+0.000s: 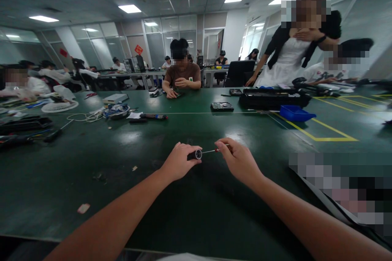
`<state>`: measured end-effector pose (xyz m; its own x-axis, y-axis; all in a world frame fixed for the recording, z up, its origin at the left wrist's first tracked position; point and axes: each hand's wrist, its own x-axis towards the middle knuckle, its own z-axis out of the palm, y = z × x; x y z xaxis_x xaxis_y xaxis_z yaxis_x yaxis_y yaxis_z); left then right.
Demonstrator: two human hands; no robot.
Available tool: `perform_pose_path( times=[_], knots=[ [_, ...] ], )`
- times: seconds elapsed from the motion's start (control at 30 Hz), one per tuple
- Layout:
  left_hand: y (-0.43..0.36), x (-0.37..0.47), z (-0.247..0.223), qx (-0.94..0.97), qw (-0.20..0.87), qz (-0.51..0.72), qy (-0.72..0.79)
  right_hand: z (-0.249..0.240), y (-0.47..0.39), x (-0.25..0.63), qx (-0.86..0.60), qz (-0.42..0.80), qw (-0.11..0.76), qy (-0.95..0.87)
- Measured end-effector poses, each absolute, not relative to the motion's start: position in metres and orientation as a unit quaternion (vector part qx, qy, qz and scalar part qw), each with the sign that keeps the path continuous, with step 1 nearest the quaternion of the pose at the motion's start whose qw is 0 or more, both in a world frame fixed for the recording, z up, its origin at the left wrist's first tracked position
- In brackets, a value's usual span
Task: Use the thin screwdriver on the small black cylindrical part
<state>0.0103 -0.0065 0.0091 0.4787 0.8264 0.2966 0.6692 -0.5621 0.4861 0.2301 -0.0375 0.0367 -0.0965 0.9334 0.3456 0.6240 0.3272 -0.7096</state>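
Observation:
Between the thumb and fingers of my left hand (180, 161) is a small black cylinder (192, 155) with a silver-rimmed round end, like a flashlight head. The round end (199, 154) faces toward me and slightly right. My right hand (239, 159) is closed round the handle of a thin screwdriver (210, 151), mostly hidden by the fingers. Its metal shaft points left, and the tip is at or very near the rim; whether it touches I cannot tell. Both hands are held just above the green tabletop (190, 212).
Beyond my hands lie a hard drive (222, 106), a blue tray (297, 113), a long black housing (274, 98) and a power screwdriver (153, 116). Bundled cables (114, 111) and a white fan (61, 100) are at left. A person (183, 75) works opposite; another stands at right.

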Motion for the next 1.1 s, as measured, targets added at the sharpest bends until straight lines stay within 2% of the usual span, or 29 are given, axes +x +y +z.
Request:
perform_pose_path(
  times=[0.2, 0.83, 1.1],
  knots=[
    [-0.0051, 0.0090, 0.0077, 0.844, 0.150, 0.254, 0.449, 0.0338, -0.0389, 0.2292, -0.502, 0.208, 0.400, -0.738],
    [-0.0072, 0.0104, 0.0100, 0.841, 0.156, 0.254, 0.452, 0.0342, -0.0371, 0.2307, -0.539, 0.238, 0.392, -0.706],
    [-0.0062, 0.0095, 0.0085, 0.837, 0.155, 0.253, 0.459, 0.0318, -0.0401, 0.2286, -0.508, 0.230, 0.424, -0.714]
  ],
)
